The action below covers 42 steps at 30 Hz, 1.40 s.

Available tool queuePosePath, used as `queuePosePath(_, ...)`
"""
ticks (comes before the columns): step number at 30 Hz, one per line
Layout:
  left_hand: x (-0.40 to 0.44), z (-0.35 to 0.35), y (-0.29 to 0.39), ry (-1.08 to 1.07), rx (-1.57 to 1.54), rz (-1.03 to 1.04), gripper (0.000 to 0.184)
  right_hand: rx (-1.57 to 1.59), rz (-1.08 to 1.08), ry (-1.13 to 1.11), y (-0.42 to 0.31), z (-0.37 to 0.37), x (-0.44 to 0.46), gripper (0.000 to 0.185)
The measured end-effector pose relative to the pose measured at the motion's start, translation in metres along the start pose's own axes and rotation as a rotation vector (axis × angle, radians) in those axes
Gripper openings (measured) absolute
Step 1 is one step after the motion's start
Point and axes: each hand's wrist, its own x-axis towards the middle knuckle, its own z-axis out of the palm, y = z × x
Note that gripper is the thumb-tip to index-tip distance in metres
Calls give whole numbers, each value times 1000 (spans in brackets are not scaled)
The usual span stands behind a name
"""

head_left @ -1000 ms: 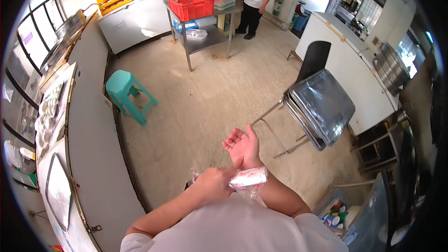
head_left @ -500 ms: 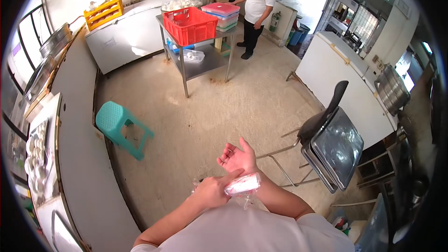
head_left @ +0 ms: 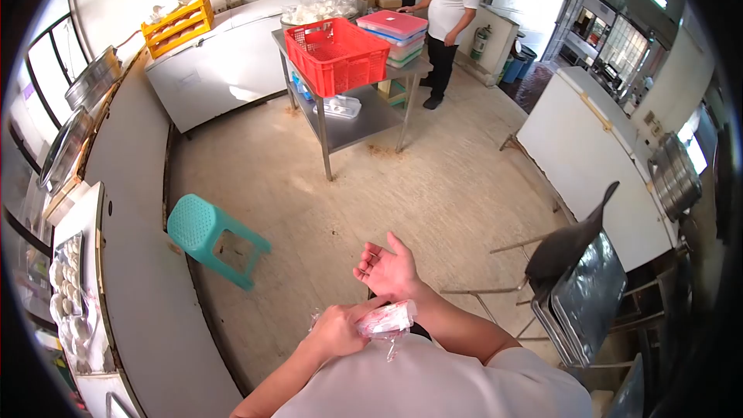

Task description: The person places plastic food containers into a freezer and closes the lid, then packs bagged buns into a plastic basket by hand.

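Note:
A rolled, clear plastic package with red print [head_left: 387,320] lies in the grip of my left hand [head_left: 340,329], close to my chest. The index finger of that hand points toward my right wrist and appears to touch it. My right hand [head_left: 389,269] is palm up just beyond the package, its fingers loosely spread and nothing in them. Loose crinkled plastic hangs below the roll, against the white shirt [head_left: 433,383].
A teal stool [head_left: 203,224] stands at left, beside a long white freezer [head_left: 131,209]. Ahead, a steel table [head_left: 360,128] carries a red crate [head_left: 334,62] and stacked boxes [head_left: 393,25]. Two people stand behind it. Metal trays [head_left: 592,294] rest on a chair at right.
The view has moved forward, so the stool and the trays sit lower and the table looks nearer. My left hand keeps the package beside my right wrist.

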Motion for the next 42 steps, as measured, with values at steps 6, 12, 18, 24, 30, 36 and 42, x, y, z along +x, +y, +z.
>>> queuePosePath(6, 94, -45, -34, -16, 180, -173, 84, -11, 157, -97, -46, 30, 114, 51)
queuePosePath(12, 204, -90, -62, 33, 230, -198, 82, -41, 176, -99, -124, 83, 200, 48)
queuePosePath(18, 278, -124, -99, 103, 154, -139, 69, -43, 161, -101, -187, 108, 264, 46)
queuePosePath(24, 329, -158, -166, 200, -49, -259, 32, -113, 76, -8, -237, 113, 321, 35)
queuePosePath(30, 408, -225, -237, 531, -662, -338, 14, -666, -21, -125, -226, 136, 381, 31)
queuePosePath(36, 500, -332, -313, 833, -1196, -360, 13, -925, -121, -313, -207, 253, 454, 50)
queuePosePath(42, 553, -410, -381, 737, -1342, -352, 18, -1221, -274, -75, -220, 330, 546, 30)
